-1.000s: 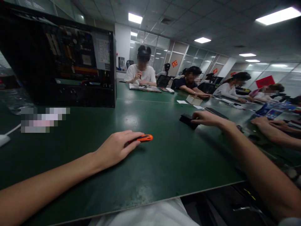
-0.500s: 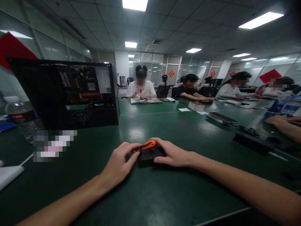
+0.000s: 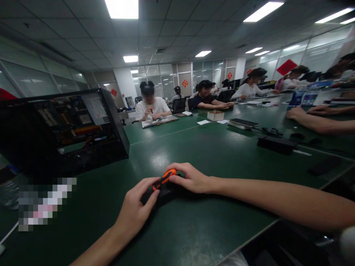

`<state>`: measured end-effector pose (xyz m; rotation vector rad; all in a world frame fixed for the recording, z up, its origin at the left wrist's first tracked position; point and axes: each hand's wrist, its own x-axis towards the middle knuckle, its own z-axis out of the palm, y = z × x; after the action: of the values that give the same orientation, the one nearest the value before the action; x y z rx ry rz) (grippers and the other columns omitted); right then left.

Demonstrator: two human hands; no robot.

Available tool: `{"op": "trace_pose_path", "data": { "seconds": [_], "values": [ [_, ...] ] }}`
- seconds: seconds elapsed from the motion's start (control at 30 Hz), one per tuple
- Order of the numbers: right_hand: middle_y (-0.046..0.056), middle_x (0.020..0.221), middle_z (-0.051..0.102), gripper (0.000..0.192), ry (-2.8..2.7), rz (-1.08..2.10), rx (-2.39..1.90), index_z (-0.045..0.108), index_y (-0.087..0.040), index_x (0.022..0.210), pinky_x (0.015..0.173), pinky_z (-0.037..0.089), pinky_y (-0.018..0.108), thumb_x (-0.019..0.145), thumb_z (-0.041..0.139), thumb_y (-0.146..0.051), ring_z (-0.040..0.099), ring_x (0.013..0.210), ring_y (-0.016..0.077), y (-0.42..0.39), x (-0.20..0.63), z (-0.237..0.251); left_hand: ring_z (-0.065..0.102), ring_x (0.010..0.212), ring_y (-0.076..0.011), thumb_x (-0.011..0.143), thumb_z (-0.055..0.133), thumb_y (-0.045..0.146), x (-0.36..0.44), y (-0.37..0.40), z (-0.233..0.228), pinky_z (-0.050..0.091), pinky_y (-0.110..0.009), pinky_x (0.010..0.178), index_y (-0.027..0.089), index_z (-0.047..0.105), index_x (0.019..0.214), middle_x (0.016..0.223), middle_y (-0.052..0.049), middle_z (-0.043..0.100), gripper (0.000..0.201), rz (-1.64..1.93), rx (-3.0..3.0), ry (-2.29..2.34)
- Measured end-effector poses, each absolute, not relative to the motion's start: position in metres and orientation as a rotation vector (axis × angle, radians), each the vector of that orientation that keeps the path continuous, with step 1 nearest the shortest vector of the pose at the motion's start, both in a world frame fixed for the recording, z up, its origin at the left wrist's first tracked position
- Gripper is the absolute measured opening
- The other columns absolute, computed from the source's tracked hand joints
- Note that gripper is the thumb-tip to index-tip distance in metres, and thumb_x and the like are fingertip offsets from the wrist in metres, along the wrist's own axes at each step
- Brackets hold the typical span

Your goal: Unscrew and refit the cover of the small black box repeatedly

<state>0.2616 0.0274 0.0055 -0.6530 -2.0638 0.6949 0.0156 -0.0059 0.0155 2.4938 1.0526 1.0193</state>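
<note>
An orange-and-black screwdriver (image 3: 167, 176) is held slantwise between my hands; its shaft is not visible. My left hand (image 3: 135, 202) pinches the lower left end of the handle between thumb and fingers. At the upper right end, my right hand (image 3: 191, 178) has its thumb and fingers closed on the orange part. Beneath them lies a dark, boxy black object (image 3: 168, 195) on the green table (image 3: 177, 229), partly covered by the hands and too dim to identify.
An open computer case (image 3: 115, 125) stands at the left, near a plastic bottle (image 3: 9, 192). Farther right are a phone (image 3: 244, 123), a black bar-shaped object (image 3: 276, 145) and a small box (image 3: 215, 116). A neighbour's hands (image 3: 302, 117) rest at the right; other people sit beyond.
The view has turned right and tilted. My right thumb has shifted from the black object up to the screwdriver's handle, while my left fingers remain at its other end.
</note>
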Motion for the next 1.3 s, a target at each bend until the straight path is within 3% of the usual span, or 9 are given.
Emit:
{"op": "trace_pose_path", "data": {
  "seconds": [0.3, 0.5, 0.7, 0.83, 0.97, 1.03, 1.17, 1.3],
  "values": [
    [0.005, 0.089, 0.072, 0.051, -1.431, 1.261, -0.682, 0.056, -0.018, 0.098, 0.064, 0.056, 0.027, 0.086, 0.063, -0.067, 0.071, 0.069, 0.0152, 0.048, 0.265, 0.006, 0.074, 0.103, -0.0291, 0.088, 0.063, 0.044, 0.02, -0.004, 0.016, 0.059, -0.042, 0.095, 0.016, 0.074, 0.123, 0.116, -0.01, 0.078, 0.046, 0.754, 2.313, 1.242],
    [0.005, 0.08, 0.073, 0.033, -1.168, 1.409, -0.759, 0.053, -0.018, 0.093, 0.046, 0.05, 0.018, 0.099, 0.051, -0.05, 0.069, 0.058, 0.0122, 0.05, 0.267, 0.012, 0.074, 0.104, -0.032, 0.089, 0.062, 0.047, 0.021, -0.005, 0.023, 0.059, -0.045, 0.093, 0.016, 0.073, 0.126, 0.118, -0.01, 0.078, 0.05, 0.699, 2.325, 1.265],
    [0.005, 0.087, 0.075, 0.024, -1.165, 1.439, -0.845, 0.05, -0.019, 0.098, 0.036, 0.042, 0.016, 0.104, 0.044, -0.041, 0.071, 0.054, 0.0142, 0.043, 0.266, 0.014, 0.07, 0.116, -0.0327, 0.092, 0.062, 0.048, 0.02, -0.003, 0.024, 0.055, -0.046, 0.101, 0.019, 0.071, 0.131, 0.125, -0.011, 0.075, 0.05, 0.666, 2.352, 1.227],
    [0.004, 0.081, 0.074, 0.025, -1.151, 1.42, -0.826, 0.05, -0.019, 0.095, 0.039, 0.043, 0.016, 0.103, 0.045, -0.043, 0.071, 0.056, 0.0145, 0.041, 0.266, 0.014, 0.069, 0.118, -0.0317, 0.093, 0.063, 0.045, 0.019, -0.003, 0.023, 0.055, -0.044, 0.102, 0.019, 0.068, 0.135, 0.129, -0.011, 0.073, 0.05, 0.674, 2.398, 1.195],
    [0.004, 0.084, 0.073, 0.031, -1.051, 1.39, -0.739, 0.049, -0.019, 0.092, 0.056, 0.053, 0.021, 0.1, 0.048, -0.049, 0.073, 0.068, 0.0146, 0.04, 0.272, 0.026, 0.069, 0.119, -0.0308, 0.093, 0.063, 0.043, 0.018, -0.005, 0.022, 0.056, -0.043, 0.102, 0.023, 0.069, 0.134, 0.129, -0.01, 0.073, 0.046, 0.689, 2.419, 1.198],
    [0.0, 0.08, 0.069, 0.035, -0.974, 1.369, -0.666, 0.045, -0.021, 0.091, 0.062, 0.054, 0.026, 0.097, 0.052, -0.055, 0.07, 0.064, 0.0134, 0.042, 0.279, 0.039, 0.069, 0.118, -0.0308, 0.093, 0.063, 0.043, 0.017, -0.006, 0.021, 0.056, -0.043, 0.102, 0.023, 0.07, 0.133, 0.129, -0.01, 0.073, 0.045, 0.693, 2.418, 1.215],
    [-0.01, 0.061, 0.041, 0.049, -1.167, 1.243, -0.633, 0.042, -0.022, 0.086, 0.049, 0.035, 0.02, 0.083, 0.064, -0.066, 0.042, 0.048, 0.0063, 0.043, 0.296, 0.062, 0.069, 0.118, -0.0314, 0.093, 0.063, 0.045, 0.017, -0.006, 0.021, 0.055, -0.045, 0.102, 0.023, 0.07, 0.133, 0.129, -0.01, 0.073, 0.046, 0.692, 2.404, 1.252],
    [-0.005, 0.069, 0.045, 0.043, -1.921, 0.803, -0.859, 0.054, -0.018, 0.08, 0.057, 0.029, 0.023, 0.078, 0.075, -0.055, 0.039, 0.062, 0.0078, 0.037, 0.3, 0.063, 0.068, 0.12, -0.0313, 0.093, 0.062, 0.045, 0.018, -0.006, 0.021, 0.054, -0.045, 0.104, 0.022, 0.069, 0.134, 0.13, -0.01, 0.072, 0.048, 0.691, 2.383, 1.239]
  ]
}}
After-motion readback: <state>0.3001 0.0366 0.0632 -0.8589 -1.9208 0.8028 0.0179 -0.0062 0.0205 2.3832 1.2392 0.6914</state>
